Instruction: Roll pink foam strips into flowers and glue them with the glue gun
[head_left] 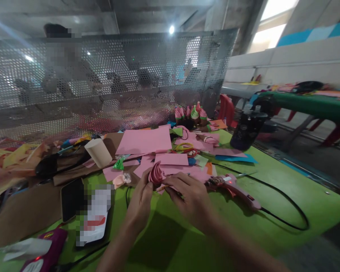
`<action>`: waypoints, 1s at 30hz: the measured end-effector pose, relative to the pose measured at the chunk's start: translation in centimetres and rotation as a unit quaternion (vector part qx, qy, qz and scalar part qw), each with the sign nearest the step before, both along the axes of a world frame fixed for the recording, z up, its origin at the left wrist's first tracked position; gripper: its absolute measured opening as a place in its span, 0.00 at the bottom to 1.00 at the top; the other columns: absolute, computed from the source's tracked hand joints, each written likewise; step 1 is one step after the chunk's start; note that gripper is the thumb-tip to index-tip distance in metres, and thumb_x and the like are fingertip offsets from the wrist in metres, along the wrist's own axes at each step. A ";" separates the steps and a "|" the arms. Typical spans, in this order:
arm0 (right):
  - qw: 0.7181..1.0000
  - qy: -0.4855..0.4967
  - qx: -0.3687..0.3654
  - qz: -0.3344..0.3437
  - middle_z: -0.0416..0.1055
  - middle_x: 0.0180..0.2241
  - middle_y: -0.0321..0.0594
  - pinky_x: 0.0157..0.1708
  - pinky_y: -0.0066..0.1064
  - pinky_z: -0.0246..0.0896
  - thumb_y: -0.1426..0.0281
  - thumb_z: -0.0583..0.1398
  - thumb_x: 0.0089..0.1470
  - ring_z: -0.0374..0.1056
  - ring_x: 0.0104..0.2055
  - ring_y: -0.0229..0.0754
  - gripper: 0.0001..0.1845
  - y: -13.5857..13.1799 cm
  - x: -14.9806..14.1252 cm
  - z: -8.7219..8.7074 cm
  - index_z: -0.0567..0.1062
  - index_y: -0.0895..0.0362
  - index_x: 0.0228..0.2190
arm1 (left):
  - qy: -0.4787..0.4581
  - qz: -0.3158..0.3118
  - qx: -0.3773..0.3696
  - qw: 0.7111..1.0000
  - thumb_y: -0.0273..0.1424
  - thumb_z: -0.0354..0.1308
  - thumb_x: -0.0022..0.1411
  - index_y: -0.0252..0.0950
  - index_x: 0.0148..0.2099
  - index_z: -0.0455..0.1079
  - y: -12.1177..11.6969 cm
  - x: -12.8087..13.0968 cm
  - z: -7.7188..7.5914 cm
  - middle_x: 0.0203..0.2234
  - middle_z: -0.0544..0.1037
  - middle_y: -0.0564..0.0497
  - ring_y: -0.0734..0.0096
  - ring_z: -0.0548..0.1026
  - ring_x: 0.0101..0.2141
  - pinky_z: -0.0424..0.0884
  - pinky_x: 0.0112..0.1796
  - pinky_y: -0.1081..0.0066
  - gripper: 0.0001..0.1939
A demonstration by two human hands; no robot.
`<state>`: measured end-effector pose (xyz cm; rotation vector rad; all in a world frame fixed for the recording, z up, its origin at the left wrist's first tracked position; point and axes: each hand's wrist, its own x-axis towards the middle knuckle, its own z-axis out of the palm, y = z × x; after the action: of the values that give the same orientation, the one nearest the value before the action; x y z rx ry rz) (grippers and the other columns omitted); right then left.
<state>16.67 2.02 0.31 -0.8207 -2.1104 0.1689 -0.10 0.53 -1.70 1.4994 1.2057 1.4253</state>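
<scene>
A pink swirl of folded paper (155, 173), shaped like a cone of frosting, is held just above the green table. My left hand (140, 202) is closed around its left side, thumb in front. From the right, my right hand (191, 198) pinches at the swirl's lower edge. A small yellowish strip shows under those fingertips, too small to name. Right of my right hand lies a pink glue gun (242, 192) with a red light lit. Pink paper sheets (144, 140) are spread behind both hands.
Several finished paper swirls (195, 113) stand at the back. A dark tumbler (248, 130) is at the right edge. On the left are a white roll (98, 153), a phone (98, 215), a black phone (73, 199) and a purple device (47, 251). The glue gun's black cord (297, 206) loops rightward.
</scene>
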 end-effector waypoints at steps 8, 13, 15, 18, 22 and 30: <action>1.000 0.004 0.011 -0.004 0.75 0.37 0.42 0.38 0.33 0.65 0.75 0.57 0.60 0.71 0.38 0.43 0.09 0.1 -0.1 0.1 0.76 0.55 0.41 | -0.012 -0.002 -0.012 1.000 0.36 0.43 0.67 0.39 0.61 0.60 0.0 -0.2 -0.2 0.56 0.70 0.46 0.61 0.66 0.56 0.61 0.56 0.62 0.22; 0.998 0.035 0.021 -0.052 0.75 0.37 0.42 0.36 0.33 0.66 0.73 0.57 0.60 0.72 0.37 0.44 0.09 -0.1 2.2 1.8 0.76 0.54 0.41 | -0.040 0.010 -0.046 0.998 0.39 0.44 0.67 0.38 0.62 0.59 0.6 -0.8 -1.1 0.58 0.68 0.44 0.59 0.66 0.57 0.63 0.55 0.61 0.24; 0.995 0.019 -0.008 -0.093 0.74 0.37 0.42 0.32 0.32 0.66 0.69 0.57 0.61 0.72 0.32 0.42 0.09 -0.1 4.7 2.3 0.76 0.53 0.41 | -0.041 0.020 -0.051 0.998 0.39 0.43 0.67 0.38 0.62 0.60 0.7 -1.0 -1.0 0.58 0.68 0.44 0.59 0.66 0.57 0.63 0.55 0.60 0.24; 0.980 -0.050 -0.038 -0.189 0.73 0.42 0.45 0.34 0.37 0.66 0.63 0.56 0.60 0.73 0.33 0.46 0.13 -0.1 10.1 1.8 0.74 0.52 0.44 | -0.047 0.022 -0.047 0.998 0.39 0.43 0.68 0.39 0.62 0.60 0.4 -1.1 -0.5 0.59 0.67 0.46 0.60 0.65 0.58 0.62 0.56 0.61 0.24; 0.948 -0.137 -0.099 -0.269 0.73 0.45 0.51 0.37 0.46 0.66 0.57 0.58 0.55 0.72 0.41 0.58 0.18 -0.1 17.5 -0.7 0.74 0.50 0.45 | -0.047 0.009 -0.032 0.998 0.41 0.42 0.69 0.39 0.64 0.59 -0.1 -1.3 0.3 0.57 0.69 0.45 0.60 0.68 0.55 0.65 0.54 0.62 0.25; 0.929 -0.167 -0.218 -0.247 0.76 0.40 0.49 0.36 0.43 0.64 0.62 0.63 0.47 0.72 0.39 0.56 0.18 0.2 21.6 -4.1 0.74 0.53 0.42 | -0.001 0.013 -0.003 1.000 0.40 0.42 0.69 0.41 0.64 0.58 -0.5 -1.1 0.8 0.59 0.67 0.47 0.60 0.65 0.56 0.62 0.54 0.64 0.24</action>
<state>38.27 2.20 -3.75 -1.7253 -2.1217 0.2437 -1.23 0.07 -0.89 1.4830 1.2315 1.4394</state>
